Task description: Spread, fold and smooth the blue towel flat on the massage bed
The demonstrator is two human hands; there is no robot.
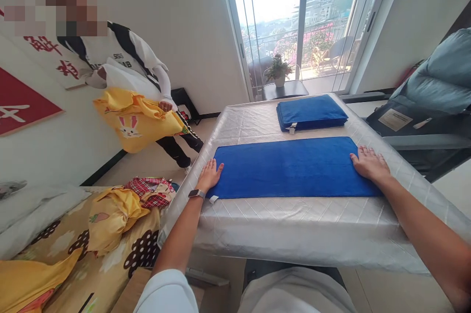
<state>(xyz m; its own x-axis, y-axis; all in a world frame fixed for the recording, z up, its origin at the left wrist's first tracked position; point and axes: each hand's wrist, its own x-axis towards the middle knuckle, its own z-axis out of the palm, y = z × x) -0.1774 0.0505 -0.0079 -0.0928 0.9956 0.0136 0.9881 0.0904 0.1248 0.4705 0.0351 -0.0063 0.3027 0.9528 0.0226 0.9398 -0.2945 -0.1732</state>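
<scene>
A long blue towel (290,168) lies flat, folded into a strip, across the silver quilted table (309,224). My left hand (209,174) rests flat on the towel's left end, fingers stretched out, a watch on the wrist. My right hand (369,162) lies flat on the towel's right end, fingers spread. Behind the strip sits a stack of folded blue towels (311,113) near the table's far edge.
Another person (128,72) stands at the left holding a yellow rabbit-print cloth (136,119). A bed (73,249) with yellow and plaid cloths is at lower left. A potted plant (278,71) stands by the balcony door. A grey-blue bag (434,87) sits at right.
</scene>
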